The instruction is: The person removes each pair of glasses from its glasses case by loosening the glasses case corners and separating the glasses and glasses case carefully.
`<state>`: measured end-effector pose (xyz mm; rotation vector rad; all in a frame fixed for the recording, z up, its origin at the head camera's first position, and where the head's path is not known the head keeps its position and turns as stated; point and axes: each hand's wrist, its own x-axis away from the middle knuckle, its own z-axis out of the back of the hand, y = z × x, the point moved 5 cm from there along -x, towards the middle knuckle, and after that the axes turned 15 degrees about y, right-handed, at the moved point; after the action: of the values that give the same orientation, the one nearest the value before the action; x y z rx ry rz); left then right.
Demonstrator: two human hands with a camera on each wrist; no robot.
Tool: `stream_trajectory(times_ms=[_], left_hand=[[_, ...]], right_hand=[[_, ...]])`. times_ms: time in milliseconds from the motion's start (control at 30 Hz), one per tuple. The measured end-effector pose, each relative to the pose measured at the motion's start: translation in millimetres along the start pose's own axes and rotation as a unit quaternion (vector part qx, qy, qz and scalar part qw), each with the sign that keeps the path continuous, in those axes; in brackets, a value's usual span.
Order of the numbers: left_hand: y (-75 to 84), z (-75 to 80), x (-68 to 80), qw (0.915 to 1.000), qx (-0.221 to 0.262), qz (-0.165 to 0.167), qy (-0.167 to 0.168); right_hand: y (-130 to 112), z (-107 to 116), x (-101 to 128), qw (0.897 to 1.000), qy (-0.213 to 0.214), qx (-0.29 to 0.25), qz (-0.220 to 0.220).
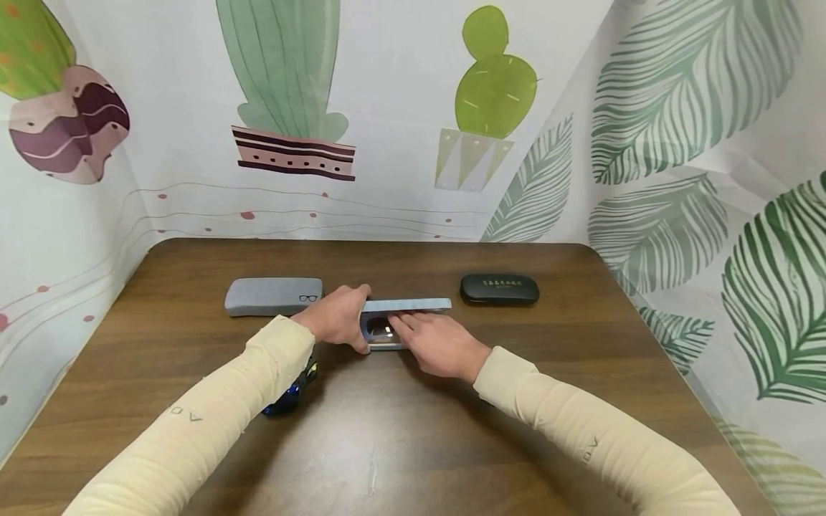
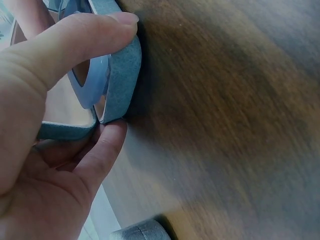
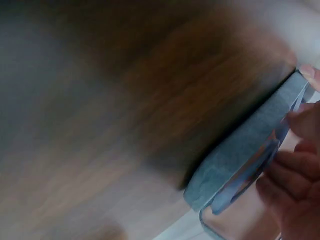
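A light-blue hinged glasses case (image 1: 406, 306) stands partly open in the middle of the table. My left hand (image 1: 338, 315) grips its left end, thumb over the front wall and fingers at the hinge side. Inside lies a pair of glasses (image 2: 97, 82) with a bluish frame and brownish tinted lenses. From the right, my right hand (image 1: 442, 344) reaches under the raised lid, its extended fingers (image 3: 287, 172) touching the glasses. In the head view those fingers and the lid hide part of the glasses.
A grey glasses case (image 1: 271, 295) with a small glasses print lies behind my left wrist. At the back right is a black glasses case (image 1: 500, 289) with lettering. Dark-blue glasses (image 1: 284, 400) lie partly hidden beneath my left forearm. A printed cloth hangs behind the table.
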<state>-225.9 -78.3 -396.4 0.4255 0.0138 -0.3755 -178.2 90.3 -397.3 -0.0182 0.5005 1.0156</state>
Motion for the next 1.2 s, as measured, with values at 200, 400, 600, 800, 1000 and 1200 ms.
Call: stream_trajectory(times_ms=[200, 400, 600, 800, 1000, 1200], left_hand=[[-1.2, 0.0, 0.9, 1.0, 0.0, 0.007, -0.003], [-1.6, -1.5, -1.7, 0.9999, 0.002, 0.012, -0.006], [-1.9, -2.7, -1.6, 0.9999, -0.002, 0.01, -0.01], [-1.7, -2.4, -1.4, 0.9999, 0.0, 0.008, -0.013], [-1.2, -1.5, -1.1, 0.9999, 0.003, 0.006, -0.012], [-0.7, -2.4, -1.0, 0.9999, 0.008, 0.007, -0.013]], right_hand=[[1.7, -4.4, -7.6, 0.998, -0.001, 0.016, -0.055], [0.5, -6.2, -12.2, 0.996, 0.009, 0.023, -0.089], [-2.1, -3.2, -15.7, 0.993, 0.023, 0.032, -0.109], [-5.8, 1.7, -18.4, 0.991, 0.043, 0.045, -0.122], [-10.0, 7.8, -18.3, 0.987, 0.077, 0.068, -0.123], [-13.2, 13.9, -15.1, 0.983, 0.108, 0.09, -0.117]])
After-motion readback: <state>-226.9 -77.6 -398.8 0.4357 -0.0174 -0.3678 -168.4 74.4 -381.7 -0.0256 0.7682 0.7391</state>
